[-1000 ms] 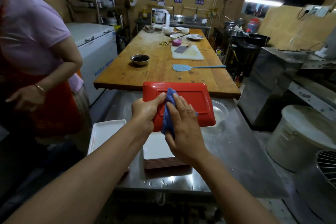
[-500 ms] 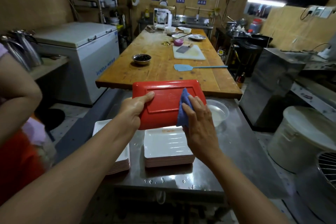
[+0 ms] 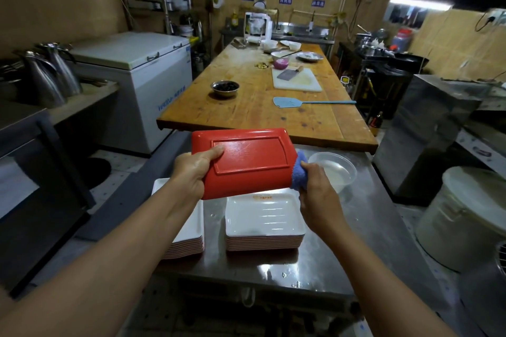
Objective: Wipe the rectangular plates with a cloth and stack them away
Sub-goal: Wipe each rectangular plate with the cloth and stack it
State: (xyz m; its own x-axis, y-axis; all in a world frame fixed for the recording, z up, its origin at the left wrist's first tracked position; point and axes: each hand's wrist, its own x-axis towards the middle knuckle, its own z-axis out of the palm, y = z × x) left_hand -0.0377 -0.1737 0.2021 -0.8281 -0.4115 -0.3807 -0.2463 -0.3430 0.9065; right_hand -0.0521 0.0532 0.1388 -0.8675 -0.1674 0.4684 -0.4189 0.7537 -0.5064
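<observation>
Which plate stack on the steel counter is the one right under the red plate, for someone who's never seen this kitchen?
Start at the stainless steel counter in front of the long wooden table. Two stacks of white rectangular plates sit there; take the right stack. Unlike the left stack, its top plate is fully visible and bears an orange mark.

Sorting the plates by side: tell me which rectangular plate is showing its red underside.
The red plate held up between the left hand and right hand. The two stacks on the steel table lie white face up.
</observation>
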